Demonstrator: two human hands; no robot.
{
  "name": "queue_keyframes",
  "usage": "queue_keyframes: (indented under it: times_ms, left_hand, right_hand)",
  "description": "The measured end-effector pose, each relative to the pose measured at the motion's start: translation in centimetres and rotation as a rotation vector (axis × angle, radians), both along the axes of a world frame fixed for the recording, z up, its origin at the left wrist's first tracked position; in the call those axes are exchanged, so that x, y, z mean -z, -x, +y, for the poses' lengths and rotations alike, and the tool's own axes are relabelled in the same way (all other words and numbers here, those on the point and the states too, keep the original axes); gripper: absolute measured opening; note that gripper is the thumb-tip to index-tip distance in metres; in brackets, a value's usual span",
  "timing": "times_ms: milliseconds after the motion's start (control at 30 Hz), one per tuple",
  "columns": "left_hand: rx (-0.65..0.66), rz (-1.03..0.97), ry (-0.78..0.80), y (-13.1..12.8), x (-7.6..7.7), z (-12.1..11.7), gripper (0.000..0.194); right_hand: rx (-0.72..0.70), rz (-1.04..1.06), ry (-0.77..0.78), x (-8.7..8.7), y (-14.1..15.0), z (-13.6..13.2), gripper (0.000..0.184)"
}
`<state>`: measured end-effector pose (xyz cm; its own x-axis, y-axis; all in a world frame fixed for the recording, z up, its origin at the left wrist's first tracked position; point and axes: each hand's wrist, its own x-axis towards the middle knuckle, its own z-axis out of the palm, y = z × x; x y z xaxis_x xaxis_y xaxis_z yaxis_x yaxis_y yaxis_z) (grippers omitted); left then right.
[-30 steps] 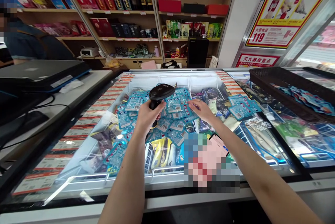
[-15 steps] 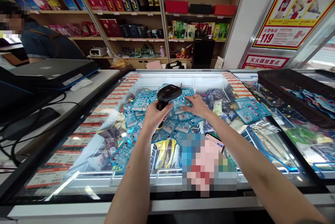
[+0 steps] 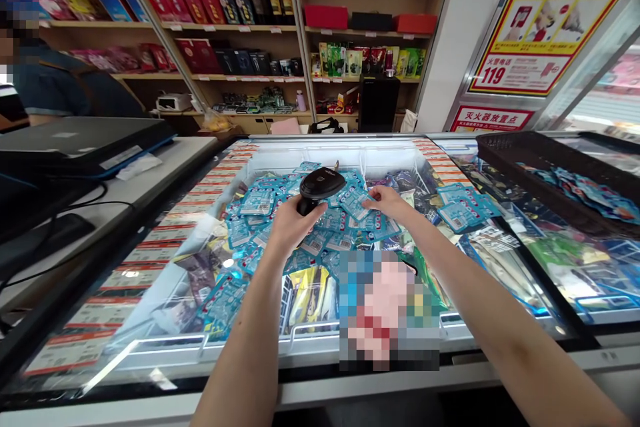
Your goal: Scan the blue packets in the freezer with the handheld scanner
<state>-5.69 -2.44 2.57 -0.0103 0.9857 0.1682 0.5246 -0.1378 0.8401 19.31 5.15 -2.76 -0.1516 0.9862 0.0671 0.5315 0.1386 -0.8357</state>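
My left hand (image 3: 290, 225) is wrapped round the grip of a black barcode scanner (image 3: 321, 185), whose head points down over a heap of blue packets (image 3: 260, 204) in an open chest freezer (image 3: 320, 147). My right hand (image 3: 387, 204) pinches the edge of one blue packet (image 3: 357, 202) just right of the scanner head and lifts it slightly off the heap. Both forearms reach in from the near edge.
A blurred patch lies in the freezer near my right forearm. A black basket (image 3: 540, 154) sits on the freezer lid to the right. To the left are a counter with a laptop (image 3: 85, 144) and cables, and a person (image 3: 55, 80) behind it. Stocked shelves (image 3: 280, 27) stand behind.
My right hand went from lying flat on the packets to pinching one and raising it toward the scanner head. The left hand kept its hold on the scanner.
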Motion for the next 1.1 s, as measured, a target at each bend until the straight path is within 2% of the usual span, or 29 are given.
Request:
queue_keyframes:
  times_ms: [100,233,300,367,433,500,567,667,767,967,1100]
  left_hand:
    - [0.003,0.061,-0.013,-0.2,-0.2,0.0,0.036]
    - [0.012,0.129,-0.046,-0.9,-0.4,-0.1,0.037]
    - [0.016,0.15,-0.053,-1.3,-0.4,-0.2,0.037]
    - [0.026,0.167,-0.054,-1.6,-0.4,-0.3,0.036]
    - [0.041,0.178,-0.05,-1.9,-0.4,-0.2,0.036]
    - [0.051,0.178,-0.041,-2.1,-0.4,-0.1,0.036]
    - [0.064,0.159,-0.027,-2.3,-0.6,0.1,0.036]
    - [0.099,0.124,0.004,-2.9,-1.3,0.4,0.035]
    - [0.122,0.09,0.021,-3.7,-1.7,0.4,0.036]
    - [0.131,0.005,0.026,-3.9,-0.8,0.3,0.036]
    - [0.162,-0.012,0.044,-3.2,-0.3,0.3,0.036]
  right_hand:
    - [0.089,0.172,-0.001,-0.3,-0.6,-1.1,0.035]
    - [0.173,0.406,0.046,0.1,-2.9,-2.4,0.056]
    - [0.202,0.463,0.046,0.7,-4.6,-2.7,0.056]
    - [0.273,0.438,0.015,1.5,-6.3,-2.6,0.048]
    - [0.363,0.325,-0.07,2.3,-7.5,-2.4,0.037]
    - [0.395,0.222,-0.104,2.8,-8.3,-2.1,0.032]
    - [0.409,0.178,-0.095,3.0,-8.6,-1.9,0.038]
    - [0.373,0.257,-0.05,2.8,-8.8,-1.9,0.048]
    - [0.295,0.356,0.018,2.5,-9.0,-2.2,0.036]
    - [0.313,0.686,0.093,2.0,-8.9,-2.7,0.028]
    - [0.342,0.79,0.045,1.6,-8.3,-3.0,0.035]
